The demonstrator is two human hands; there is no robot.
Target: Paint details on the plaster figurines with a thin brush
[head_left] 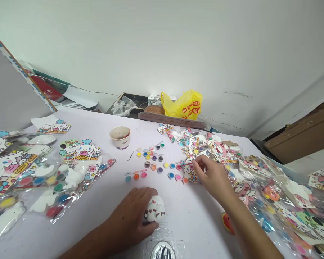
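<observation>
My left hand point(137, 214) is closed around the side of a small white figurine point(157, 208) with dark red painted marks, low on the white table. Farther right, my right hand point(207, 172) pinches a thin paintbrush point(187, 164). Its tip end points left at a red paint pot point(179, 167) in a strip of small pots. More strips of open paint pots point(153, 167) lie between the hands and a paper cup point(120, 137) holding dark liquid. Just below the figurine, a clear plastic piece with a round silvery part point(163, 250) is partly cut off by the frame.
Bagged white figurines with paints point(78, 172) cover the table's left side, and more packets point(245, 180) crowd the right, under my right forearm. An orange-red object point(228, 223) sits beside that forearm. Behind the table edge are a yellow plastic bag point(183, 104) and a wall.
</observation>
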